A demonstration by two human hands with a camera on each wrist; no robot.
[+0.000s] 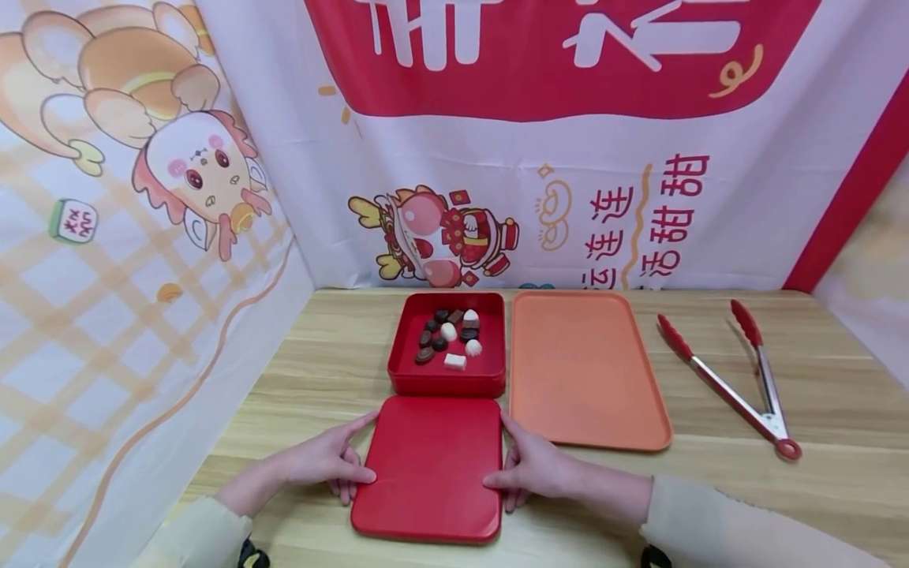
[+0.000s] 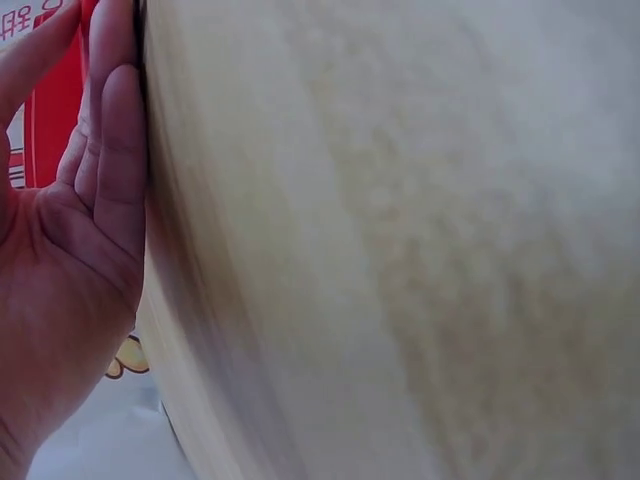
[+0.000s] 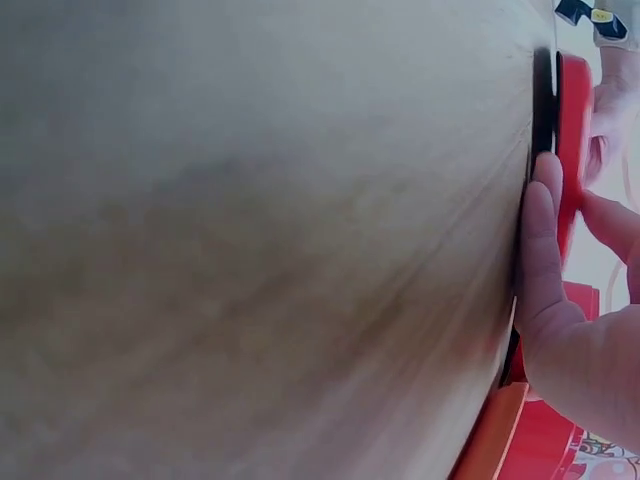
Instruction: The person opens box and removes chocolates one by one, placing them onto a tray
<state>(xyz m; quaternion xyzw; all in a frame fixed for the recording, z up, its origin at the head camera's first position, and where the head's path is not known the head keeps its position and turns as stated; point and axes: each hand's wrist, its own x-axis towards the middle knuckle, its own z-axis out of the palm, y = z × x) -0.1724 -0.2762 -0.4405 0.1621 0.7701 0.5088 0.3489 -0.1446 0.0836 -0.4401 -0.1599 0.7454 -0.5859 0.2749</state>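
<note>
A red square lid (image 1: 429, 465) is at the near side of the table, in front of a red square box (image 1: 449, 384). My left hand (image 1: 328, 459) holds the lid's left edge, thumb on top, index finger stretched along the side. At the opposite edge my right hand (image 1: 537, 467) pinches the lid with its thumb on top. In the right wrist view, fingers of the right hand (image 3: 575, 340) lie low beside the table, and a dark gap shows under the lid (image 3: 574, 130). Several dark, brown and white chocolates (image 1: 447, 332) lie inside the box.
Right of the box lies an orange tray (image 1: 585, 371). Farther right are tongs (image 1: 735, 394) with red tips, spread apart on the wooden table (image 1: 312, 355). A printed cloth (image 1: 298, 158) hangs behind the table and along its left side.
</note>
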